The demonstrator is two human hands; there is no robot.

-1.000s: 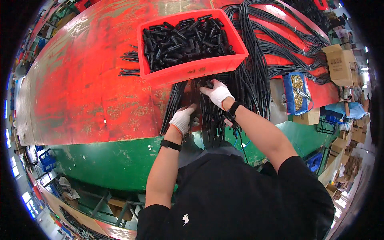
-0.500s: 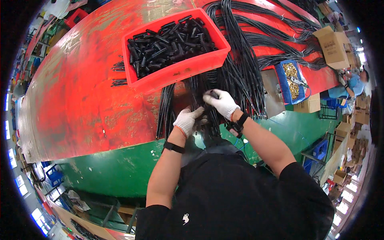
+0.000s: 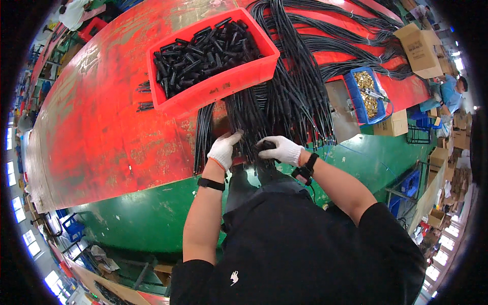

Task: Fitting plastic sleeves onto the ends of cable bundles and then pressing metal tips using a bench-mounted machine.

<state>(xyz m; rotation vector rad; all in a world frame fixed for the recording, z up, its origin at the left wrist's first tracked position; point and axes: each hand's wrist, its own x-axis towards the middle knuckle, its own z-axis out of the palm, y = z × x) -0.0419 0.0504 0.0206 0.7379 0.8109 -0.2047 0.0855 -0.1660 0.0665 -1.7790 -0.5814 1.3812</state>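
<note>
My right hand (image 3: pixel 283 150), in a white glove, is closed around a short black plastic sleeve (image 3: pixel 266 146). My left hand (image 3: pixel 222 151), gloved too, has its fingers drawn together at the left side of a bundle of black cables (image 3: pixel 244 114); what they pinch is hidden. The cable ends hang over the table's near edge between both hands. Just beyond stands a red bin (image 3: pixel 218 90) heaped with black sleeves (image 3: pixel 203 57) like the one in my right hand.
More black cables (image 3: pixel 325 46) spread across the red table (image 3: pixel 101 132) to the far right. A blue bin of brass-coloured fittings (image 3: pixel 378 113) sits at the right edge, near an open cardboard box (image 3: pixel 419 51). A person in blue (image 3: pixel 450 94) is at far right.
My right hand has come down and toward me with the black sleeve. My left hand has shifted slightly left and up. The whole view has also shifted a little.
</note>
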